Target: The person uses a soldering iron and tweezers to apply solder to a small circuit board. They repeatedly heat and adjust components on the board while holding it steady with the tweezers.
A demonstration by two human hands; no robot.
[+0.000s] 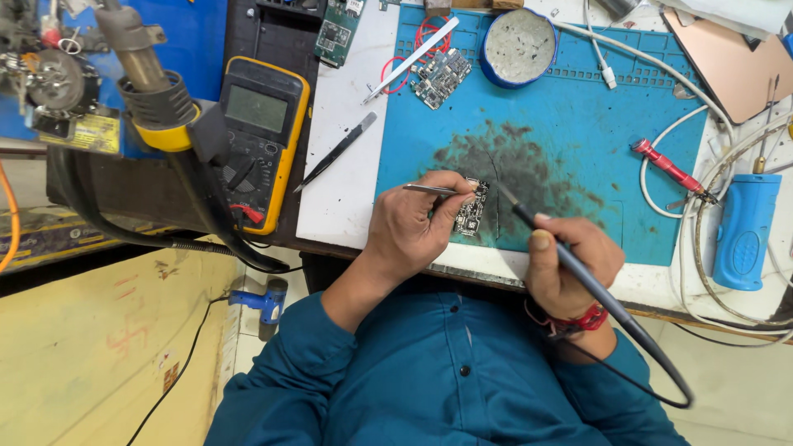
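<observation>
My left hand (409, 235) grips thin metal tweezers (431, 190), whose tips rest at the left edge of a small dark circuit board (472, 208). The board lies on a sooty patch of the blue work mat (595, 124), near its front edge. In my right hand (570, 264) is a black soldering iron (582, 277), held like a pen. Its tip (502, 193) sits just right of the board's top edge. The iron's black cord loops down past my wrist.
A yellow multimeter (258, 140) and a hot-air gun (153, 83) stand at the left. Black tweezers (339, 153) and white tweezers (413, 58) lie on a white sheet. A second circuit board (442, 78), a round tin (519, 45), a red-handled tool (667, 169), a blue device (743, 235) and white cables occupy the mat's far and right sides.
</observation>
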